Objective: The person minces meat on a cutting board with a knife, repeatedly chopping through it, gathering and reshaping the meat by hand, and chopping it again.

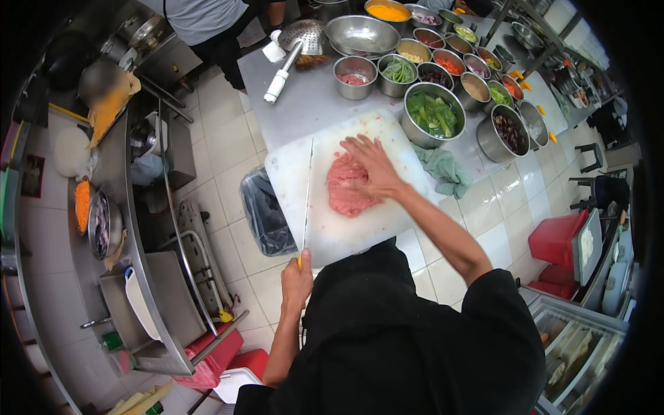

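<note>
A mound of raw minced meat [349, 185] lies on the white cutting board [290, 166]. My right hand [373, 168] rests with spread fingers on the meat's upper right side. My left hand [297, 279] is wrapped round the yellow handle of a long knife [308, 200] at the board's near left edge. The blade points away from me over the board's left part, seen nearly edge-on, apart from the meat. Small meat scraps dot the board around the mound.
Metal bowls of cut vegetables, including a pot of greens [432, 114], stand beyond the board. A green cloth [446, 171] lies at its right. A lined bin [268, 214] is below left. Another person [207, 24] stands at the upper left.
</note>
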Motion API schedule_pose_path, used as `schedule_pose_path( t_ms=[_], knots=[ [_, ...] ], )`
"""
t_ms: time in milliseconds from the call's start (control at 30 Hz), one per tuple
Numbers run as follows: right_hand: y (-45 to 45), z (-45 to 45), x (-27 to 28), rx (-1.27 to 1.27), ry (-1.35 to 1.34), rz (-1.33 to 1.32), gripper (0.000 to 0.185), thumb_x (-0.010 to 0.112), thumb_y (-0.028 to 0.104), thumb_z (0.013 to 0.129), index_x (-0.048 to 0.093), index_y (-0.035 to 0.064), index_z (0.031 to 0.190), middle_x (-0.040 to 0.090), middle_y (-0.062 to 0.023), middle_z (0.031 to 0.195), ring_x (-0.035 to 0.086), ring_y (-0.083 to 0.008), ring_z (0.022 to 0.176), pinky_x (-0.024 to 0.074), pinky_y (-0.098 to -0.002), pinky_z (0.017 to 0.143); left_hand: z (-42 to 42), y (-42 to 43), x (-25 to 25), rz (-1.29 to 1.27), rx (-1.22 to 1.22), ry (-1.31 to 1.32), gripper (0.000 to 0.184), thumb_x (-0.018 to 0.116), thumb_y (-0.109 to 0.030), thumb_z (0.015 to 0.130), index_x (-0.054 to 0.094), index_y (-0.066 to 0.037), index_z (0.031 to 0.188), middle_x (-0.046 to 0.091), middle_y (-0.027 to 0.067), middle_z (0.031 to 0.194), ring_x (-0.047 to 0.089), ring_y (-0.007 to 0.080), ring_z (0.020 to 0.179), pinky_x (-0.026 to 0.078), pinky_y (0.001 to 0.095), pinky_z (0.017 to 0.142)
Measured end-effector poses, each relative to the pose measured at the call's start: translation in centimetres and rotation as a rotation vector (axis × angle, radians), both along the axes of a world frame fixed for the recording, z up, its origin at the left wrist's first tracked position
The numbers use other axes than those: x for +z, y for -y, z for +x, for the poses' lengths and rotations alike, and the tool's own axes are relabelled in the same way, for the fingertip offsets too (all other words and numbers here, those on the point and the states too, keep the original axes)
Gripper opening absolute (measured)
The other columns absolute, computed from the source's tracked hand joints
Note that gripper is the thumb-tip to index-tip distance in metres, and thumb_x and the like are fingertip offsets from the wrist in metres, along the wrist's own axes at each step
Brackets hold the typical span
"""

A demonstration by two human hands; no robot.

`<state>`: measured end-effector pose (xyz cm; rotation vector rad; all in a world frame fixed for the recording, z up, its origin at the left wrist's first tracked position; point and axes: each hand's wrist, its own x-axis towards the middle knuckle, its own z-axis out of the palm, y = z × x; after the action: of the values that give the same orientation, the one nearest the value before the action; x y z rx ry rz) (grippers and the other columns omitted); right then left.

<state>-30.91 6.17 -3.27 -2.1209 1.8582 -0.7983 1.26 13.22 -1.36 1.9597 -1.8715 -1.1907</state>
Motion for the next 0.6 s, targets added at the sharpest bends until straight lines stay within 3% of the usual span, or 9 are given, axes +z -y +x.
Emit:
schedule_pose_path(
  t_ms=[33,100,133,233,333,433,533,600],
  knots=[
    [-0.1,-0.9,0.7,0.013,-0.114,0.043,0.107,0.081,0.053,0.066,0.035,0.0055,0.15,0.039,-0.0174,0.153,0.033,-0.0406,0.142,0.0262,-0.0489,0.118,0.0,0.0,0.1,0.05,-0.025,0.014,0.074,0.041,-0.059,0.101,0.061,0.009,0.082,0.063,0.0296,0.075,0.063,0.0422,0.076,0.048,0.0497,0.074],
    [-0.5,-1.8,0.3,0.14,-0.081,0.194,0.119,0.085,0.054,0.055,0.033,0.006,0.151,0.037,-0.0179,0.153,0.034,-0.0424,0.14,0.0285,-0.0489,0.116,-0.5,0.4,0.6,0.151,-0.082,0.045,0.073,0.039,-0.057,0.102,0.064,0.011,0.092,0.065,0.0342,0.085,0.065,0.0493,0.087,0.049,0.0518,0.08],
    [-0.7,-2.0,0.1,0.207,-0.065,0.267,0.125,0.087,0.055,0.05,0.033,0.0062,0.151,0.036,-0.0182,0.153,0.034,-0.0433,0.138,0.0296,-0.0489,0.115,-0.9,0.3,0.3,0.175,-0.102,0.041,0.074,0.038,-0.057,0.102,0.064,0.011,0.092,0.065,0.0342,0.084,0.065,0.0488,0.086,0.049,0.0518,0.08],
    [-2.4,-0.5,-1.4,0.095,-0.074,0.114,0.124,0.088,0.053,0.045,0.038,0.0052,0.148,0.046,-0.0204,0.142,0.044,-0.04,0.128,0.0361,-0.0487,0.108,-2.2,-0.4,-1.4,0.287,-0.112,0.013,0.079,0.033,-0.059,0.103,0.066,0.012,0.092,0.065,0.0343,0.082,0.065,0.0484,0.084,0.049,0.0519,0.08],
    [-2.9,0.7,-3.1,-0.06,-0.042,0.118,0.115,0.089,0.05,0.046,0.044,0.0057,0.142,0.052,-0.0162,0.13,0.05,-0.0358,0.114,0.0421,-0.0462,0.097,-3.1,-0.5,-1.3,0.195,-0.098,-0.036,0.076,0.036,-0.06,0.102,0.058,0.006,0.07,0.053,0.0134,0.051,0.053,0.0244,0.038,0.044,0.0388,0.04],
    [-1.7,1.3,-4.5,-0.137,0.031,0.126,0.112,0.09,0.046,0.046,0.046,0.0064,0.141,0.054,-0.0152,0.126,0.051,-0.0347,0.108,0.0433,-0.0458,0.092,-4.2,0.1,-0.5,0.178,-0.091,-0.015,0.077,0.036,-0.06,0.102,0.059,0.006,0.07,0.053,0.0135,0.051,0.056,0.0249,0.04,0.046,0.04,0.042],
    [-1.1,2.1,-4.7,-0.224,0.087,0.179,0.106,0.09,0.042,0.048,0.048,0.0048,0.138,0.054,-0.0155,0.126,0.05,-0.0345,0.114,0.042,-0.0467,0.096,-4.1,1.4,-1.2,0.163,-0.129,0.092,0.08,0.034,-0.059,0.102,0.066,0.014,0.088,0.065,0.0352,0.08,0.066,0.0499,0.086,0.049,0.0533,0.082],
    [-1.8,1.8,-4.0,-0.195,0.119,0.193,0.108,0.088,0.047,0.051,0.046,0.0043,0.14,0.051,-0.0186,0.132,0.046,-0.0366,0.123,0.0391,-0.0504,0.101,-3.9,1.9,0.4,0.144,-0.12,0.127,0.081,0.035,-0.06,0.101,0.066,0.014,0.088,0.064,0.0377,0.084,0.065,0.051,0.09,0.048,0.0536,0.083]
  ],
)
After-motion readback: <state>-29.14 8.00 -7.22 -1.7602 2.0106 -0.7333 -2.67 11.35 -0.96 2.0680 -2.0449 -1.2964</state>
